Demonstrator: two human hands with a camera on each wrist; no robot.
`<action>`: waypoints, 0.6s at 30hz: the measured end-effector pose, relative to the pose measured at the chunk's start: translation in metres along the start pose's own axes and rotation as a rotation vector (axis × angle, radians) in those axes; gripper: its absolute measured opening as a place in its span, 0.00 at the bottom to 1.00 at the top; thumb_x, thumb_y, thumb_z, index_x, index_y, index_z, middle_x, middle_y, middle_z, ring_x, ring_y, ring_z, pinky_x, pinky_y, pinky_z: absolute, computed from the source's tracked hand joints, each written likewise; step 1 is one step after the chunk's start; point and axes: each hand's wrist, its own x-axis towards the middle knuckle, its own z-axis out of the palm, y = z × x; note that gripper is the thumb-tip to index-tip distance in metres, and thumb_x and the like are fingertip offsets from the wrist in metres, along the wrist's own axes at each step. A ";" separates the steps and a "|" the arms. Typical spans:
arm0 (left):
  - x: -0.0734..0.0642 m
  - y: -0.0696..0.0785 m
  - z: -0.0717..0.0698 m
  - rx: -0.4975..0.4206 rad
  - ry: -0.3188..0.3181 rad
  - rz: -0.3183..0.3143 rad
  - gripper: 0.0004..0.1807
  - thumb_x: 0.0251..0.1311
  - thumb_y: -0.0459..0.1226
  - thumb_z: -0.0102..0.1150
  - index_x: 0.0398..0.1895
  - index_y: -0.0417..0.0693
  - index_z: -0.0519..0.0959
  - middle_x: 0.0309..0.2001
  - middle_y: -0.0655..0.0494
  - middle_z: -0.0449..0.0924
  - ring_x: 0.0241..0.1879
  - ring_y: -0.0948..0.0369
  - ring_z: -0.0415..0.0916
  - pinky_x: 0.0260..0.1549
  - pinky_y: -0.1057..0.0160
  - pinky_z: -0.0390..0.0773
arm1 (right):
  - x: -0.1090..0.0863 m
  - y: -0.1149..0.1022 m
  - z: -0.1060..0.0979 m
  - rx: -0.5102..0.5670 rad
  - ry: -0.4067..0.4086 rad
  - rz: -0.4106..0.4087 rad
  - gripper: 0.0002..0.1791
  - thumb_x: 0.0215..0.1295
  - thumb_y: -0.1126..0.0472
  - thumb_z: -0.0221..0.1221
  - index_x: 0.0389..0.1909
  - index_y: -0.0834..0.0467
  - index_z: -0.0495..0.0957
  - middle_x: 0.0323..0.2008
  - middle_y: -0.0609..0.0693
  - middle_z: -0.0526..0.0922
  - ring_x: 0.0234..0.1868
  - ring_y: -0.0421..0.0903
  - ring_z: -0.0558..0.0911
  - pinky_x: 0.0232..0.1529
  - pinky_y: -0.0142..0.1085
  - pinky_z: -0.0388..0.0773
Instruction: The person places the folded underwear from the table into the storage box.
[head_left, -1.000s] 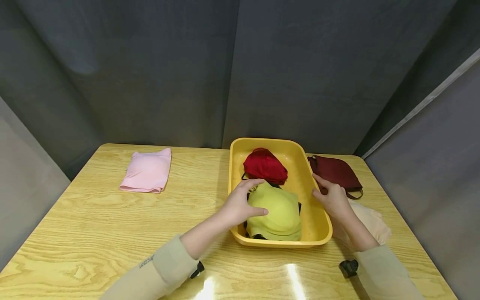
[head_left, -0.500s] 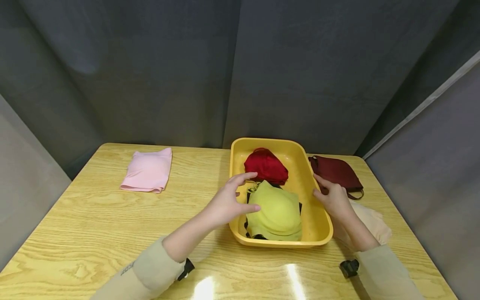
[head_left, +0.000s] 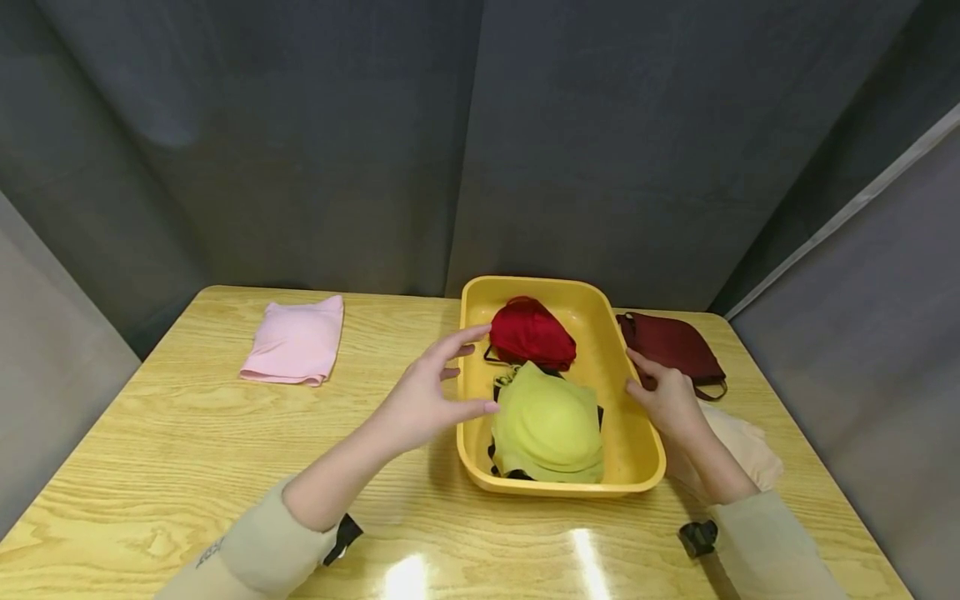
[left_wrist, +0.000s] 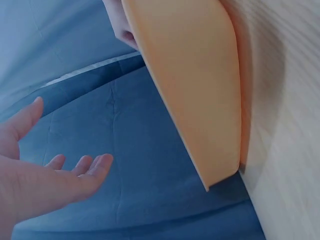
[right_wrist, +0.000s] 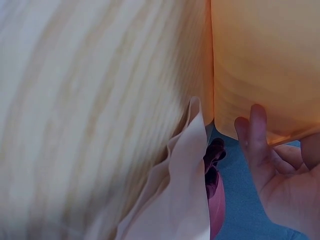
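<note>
A yellow plastic bin (head_left: pixel 628 433) stands on the table. Inside lies a folded yellow-green bra (head_left: pixel 551 425), with black fabric under its edges. Behind it in the bin is a folded red bra (head_left: pixel 531 333). My left hand (head_left: pixel 420 396) hovers at the bin's left rim, fingers spread and holding nothing; the left wrist view shows the palm (left_wrist: pixel 37 185) apart from the bin wall (left_wrist: pixel 200 90). My right hand (head_left: pixel 667 404) holds the bin's right rim between thumb and fingers. In the right wrist view, fingers (right_wrist: pixel 257 135) lie against the outer wall.
A folded pink bra (head_left: pixel 296 340) lies at the table's back left. Right of the bin are a folded maroon bra (head_left: pixel 675 346) and a beige cloth garment (head_left: pixel 738 442), partly hidden by my right forearm. Grey curtains (head_left: pixel 337 150) enclose the table's back and sides.
My left hand has drawn back leftward from the yellow-green bra to the bin's left rim. My right hand stays on the right rim, and the garments lie as before.
</note>
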 end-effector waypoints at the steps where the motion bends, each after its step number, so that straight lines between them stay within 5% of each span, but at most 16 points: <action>1: -0.001 0.000 -0.003 0.008 0.004 0.015 0.44 0.46 0.35 0.73 0.68 0.60 0.63 0.65 0.58 0.65 0.64 0.56 0.63 0.60 0.53 0.69 | 0.000 0.000 0.000 0.001 -0.001 -0.001 0.28 0.64 0.64 0.55 0.65 0.62 0.66 0.51 0.69 0.78 0.41 0.53 0.80 0.35 0.37 0.81; 10: -0.009 0.003 -0.029 0.050 0.037 0.097 0.45 0.46 0.38 0.74 0.69 0.59 0.62 0.66 0.58 0.65 0.64 0.57 0.63 0.60 0.52 0.69 | 0.001 0.000 0.001 -0.019 0.012 -0.020 0.27 0.63 0.63 0.55 0.65 0.62 0.67 0.50 0.68 0.79 0.40 0.52 0.79 0.34 0.36 0.80; 18: -0.014 0.001 -0.048 0.058 0.044 0.082 0.44 0.47 0.39 0.72 0.69 0.60 0.61 0.67 0.60 0.64 0.65 0.61 0.61 0.62 0.55 0.68 | 0.001 -0.002 -0.001 -0.061 0.028 -0.038 0.27 0.63 0.63 0.56 0.63 0.62 0.69 0.28 0.61 0.82 0.21 0.45 0.68 0.21 0.29 0.68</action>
